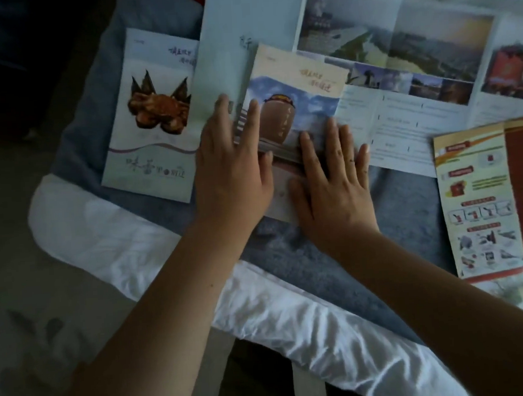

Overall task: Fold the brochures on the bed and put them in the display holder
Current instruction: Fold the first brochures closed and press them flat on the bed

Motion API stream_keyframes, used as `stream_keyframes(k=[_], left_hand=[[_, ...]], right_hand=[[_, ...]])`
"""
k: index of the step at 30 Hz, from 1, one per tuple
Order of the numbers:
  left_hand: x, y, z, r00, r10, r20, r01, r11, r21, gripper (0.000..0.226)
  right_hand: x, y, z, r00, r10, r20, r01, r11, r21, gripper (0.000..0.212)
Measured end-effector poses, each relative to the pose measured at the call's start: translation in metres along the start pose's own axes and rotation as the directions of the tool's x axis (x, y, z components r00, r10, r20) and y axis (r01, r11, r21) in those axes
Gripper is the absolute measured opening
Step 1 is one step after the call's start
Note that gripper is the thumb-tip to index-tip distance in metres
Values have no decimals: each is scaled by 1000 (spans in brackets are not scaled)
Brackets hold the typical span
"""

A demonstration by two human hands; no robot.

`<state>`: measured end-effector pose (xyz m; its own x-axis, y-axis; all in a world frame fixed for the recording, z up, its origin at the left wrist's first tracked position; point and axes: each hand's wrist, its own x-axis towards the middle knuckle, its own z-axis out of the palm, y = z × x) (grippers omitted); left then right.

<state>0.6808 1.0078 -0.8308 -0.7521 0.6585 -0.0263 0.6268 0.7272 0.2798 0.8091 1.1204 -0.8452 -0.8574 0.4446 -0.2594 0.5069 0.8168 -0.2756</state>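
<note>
**Both hands flat on a folded brochure**

The folded brochure [294, 104] lies on the bed [334, 254], long axis running near to far, leaning slightly right. The left hand [231, 172] and right hand [333, 190] press palm-down on its near half, fingers [309, 152] spread. Its cover shows a brown jar against blue sky. An open brochure [399, 67] lies beneath.

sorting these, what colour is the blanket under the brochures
Grey-blue blanket, over white sheets; head view.
</note>
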Motion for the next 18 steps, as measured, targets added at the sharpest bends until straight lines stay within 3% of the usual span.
stream_keyframes(k=[11,18], left_hand=[[-2,11,37,1000,6,11,-5,999,-46,64],[23,64,49,994,86,65,-82,995,-55,67]], right_hand=[[2,28,-3,999,39,-29,-42,994,-97,72],[0,81,-25,983,177,-40,-180,977,-114,63]])
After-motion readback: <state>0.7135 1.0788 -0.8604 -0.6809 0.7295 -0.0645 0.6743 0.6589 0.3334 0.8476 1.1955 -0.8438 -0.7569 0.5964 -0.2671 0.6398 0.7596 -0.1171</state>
